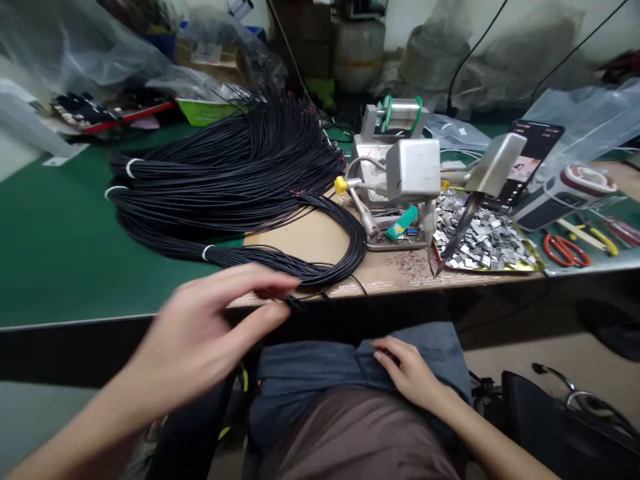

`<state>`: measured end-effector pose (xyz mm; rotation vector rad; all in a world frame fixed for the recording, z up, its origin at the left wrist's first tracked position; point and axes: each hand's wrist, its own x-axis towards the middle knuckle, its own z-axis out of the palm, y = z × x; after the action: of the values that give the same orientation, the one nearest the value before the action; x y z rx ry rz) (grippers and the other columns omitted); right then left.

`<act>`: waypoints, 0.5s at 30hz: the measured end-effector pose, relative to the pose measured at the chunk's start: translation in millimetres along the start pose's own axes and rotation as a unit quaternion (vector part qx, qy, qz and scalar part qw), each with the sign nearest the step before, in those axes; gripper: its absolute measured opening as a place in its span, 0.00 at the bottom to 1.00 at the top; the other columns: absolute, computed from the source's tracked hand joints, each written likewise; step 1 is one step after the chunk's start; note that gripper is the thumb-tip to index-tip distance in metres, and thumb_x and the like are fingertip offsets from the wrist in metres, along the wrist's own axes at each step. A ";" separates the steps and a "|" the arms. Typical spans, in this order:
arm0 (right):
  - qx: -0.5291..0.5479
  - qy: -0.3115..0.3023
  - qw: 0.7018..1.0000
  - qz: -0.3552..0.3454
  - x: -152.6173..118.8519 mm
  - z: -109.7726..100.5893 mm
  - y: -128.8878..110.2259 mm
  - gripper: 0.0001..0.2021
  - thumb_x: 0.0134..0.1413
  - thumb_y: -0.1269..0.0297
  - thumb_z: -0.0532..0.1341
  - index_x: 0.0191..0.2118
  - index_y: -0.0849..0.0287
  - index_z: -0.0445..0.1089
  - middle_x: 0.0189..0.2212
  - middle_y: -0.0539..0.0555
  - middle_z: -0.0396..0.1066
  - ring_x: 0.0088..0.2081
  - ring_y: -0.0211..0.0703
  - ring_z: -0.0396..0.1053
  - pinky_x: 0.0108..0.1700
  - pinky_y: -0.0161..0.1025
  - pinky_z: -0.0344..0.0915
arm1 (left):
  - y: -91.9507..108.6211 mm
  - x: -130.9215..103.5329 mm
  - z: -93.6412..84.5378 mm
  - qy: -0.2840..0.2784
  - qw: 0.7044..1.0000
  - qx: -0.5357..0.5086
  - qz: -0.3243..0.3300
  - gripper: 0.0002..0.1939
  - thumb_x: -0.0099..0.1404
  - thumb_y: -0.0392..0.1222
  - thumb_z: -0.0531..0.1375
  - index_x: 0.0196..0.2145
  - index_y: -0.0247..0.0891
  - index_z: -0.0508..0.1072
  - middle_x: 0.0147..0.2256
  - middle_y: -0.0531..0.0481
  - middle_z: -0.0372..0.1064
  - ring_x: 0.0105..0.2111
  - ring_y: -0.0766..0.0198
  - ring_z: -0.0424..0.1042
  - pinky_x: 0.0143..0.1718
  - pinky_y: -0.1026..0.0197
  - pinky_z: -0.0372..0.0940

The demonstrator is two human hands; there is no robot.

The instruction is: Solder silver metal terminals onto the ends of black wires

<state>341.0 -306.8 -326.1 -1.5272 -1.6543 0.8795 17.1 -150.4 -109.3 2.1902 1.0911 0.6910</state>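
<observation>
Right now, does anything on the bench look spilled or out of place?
Yes: tiny dark crumbs lie scattered on the tan board, left of the tray of metal pieces, like spilled scraps. One loose black cable also strays from the curved bundle.

Blk cables (230,200), bundled, L of spool (403,115).
Thin, many strands, lying flat; white ties (133,168) on 2 bundles nr end farthest from spool, tiny red tips fanned out at end nearer it. Front bundle (356,250): L of spool & closer to wearer, hooks round in tight bend on spool side, red tips back over pile edge; 1 white tie farther L of spool, few loose strands sticking out, part hidden.
</observation>
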 end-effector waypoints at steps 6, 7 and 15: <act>0.012 0.057 0.998 -0.012 24.4 -20.7 -24.5 0.14 0.70 0.62 0.59 0.53 0.63 0.73 0.48 0.63 0.75 0.50 0.51 0.73 0.55 0.50 0.69 | 36.8 130.6 83.3 -0.155 0.979 0.127 -0.023 0.27 0.65 0.65 0.62 0.46 0.37 0.67 0.39 0.44 0.74 0.38 0.51 0.75 0.38 0.53 0.66; 0.018 0.065 0.998 -0.008 31.6 -23.9 -30.6 0.17 0.68 0.60 0.61 0.57 0.64 0.72 0.51 0.65 0.74 0.53 0.53 0.72 0.57 0.52 0.68 | 35.3 134.6 86.8 -0.167 0.975 0.141 -0.031 0.29 0.63 0.64 0.64 0.48 0.37 0.65 0.39 0.43 0.73 0.37 0.50 0.75 0.38 0.52 0.66; 0.181 -0.005 0.983 -0.038 71.8 -12.1 -83.6 0.14 0.70 0.60 0.59 0.53 0.61 0.74 0.49 0.59 0.77 0.52 0.47 0.74 0.57 0.44 0.67 | 51.5 131.6 103.6 -0.149 0.964 0.210 -0.070 0.28 0.63 0.41 0.64 0.56 0.33 0.58 0.42 0.39 0.73 0.39 0.47 0.76 0.40 0.53 0.67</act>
<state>304.7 -240.9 -244.7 -1.2052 -1.4528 1.0810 183.0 -94.9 -120.5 2.4303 1.3010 0.0602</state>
